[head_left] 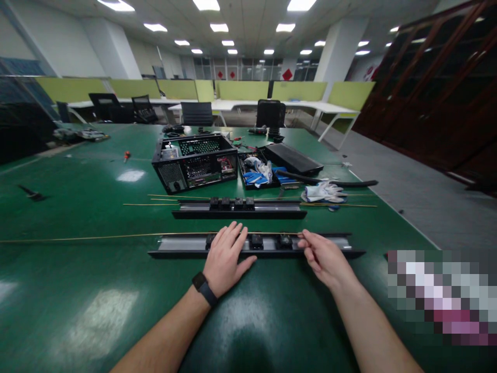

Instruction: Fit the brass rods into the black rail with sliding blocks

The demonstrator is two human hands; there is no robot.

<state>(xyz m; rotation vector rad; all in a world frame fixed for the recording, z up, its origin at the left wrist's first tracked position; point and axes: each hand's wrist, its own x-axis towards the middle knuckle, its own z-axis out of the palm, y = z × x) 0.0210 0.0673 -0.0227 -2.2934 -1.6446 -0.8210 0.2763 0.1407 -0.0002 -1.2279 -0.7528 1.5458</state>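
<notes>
In front of me a long black-edged channel [171, 254] lies across the green table, with several small black blocks [257, 241] seated along its grey inside. A thin brass-coloured rod [97, 238] runs along the channel's far edge and reaches far out to the left. My left hand [226, 256], with a dark watch on the wrist, rests flat over the channel, fingers stretched out, hiding part of a block. Near the right part of the channel, my right hand [324, 256] pinches the rod's end between thumb and fingertips.
Behind lies a second channel [272, 213] with blocks, amid more thin rods [341, 205]. Farther back stand an open black computer case [209, 171], a tray with gloves [258, 173], a black panel [293, 158], a black tube [349, 183] and a white glove [324, 191].
</notes>
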